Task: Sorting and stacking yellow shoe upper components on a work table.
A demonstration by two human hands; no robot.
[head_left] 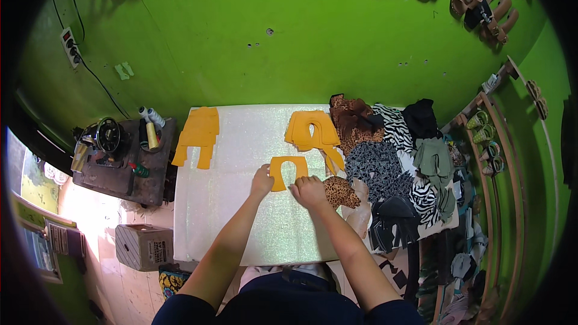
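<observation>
An orange U-shaped cut piece point(288, 168) lies flat on the white sparkly table point(241, 144). My left hand point(262, 181) presses on its left leg, fingers together. My right hand point(309, 191) rests at the tip of its right leg, fingers curled onto the piece. Just right of that hand lies a leopard-print piece point(341, 192). A stack of matching orange pieces point(312, 130) sits further back on the table, and another orange stack point(197, 135) hangs over the table's back left corner.
Piles of patterned fabric pieces point(397, 162) cover the table's right side. A dark sewing machine table point(123, 156) with thread spools stands at the left, a small box point(143, 245) on the floor below. Sandals hang on the green wall point(481, 0).
</observation>
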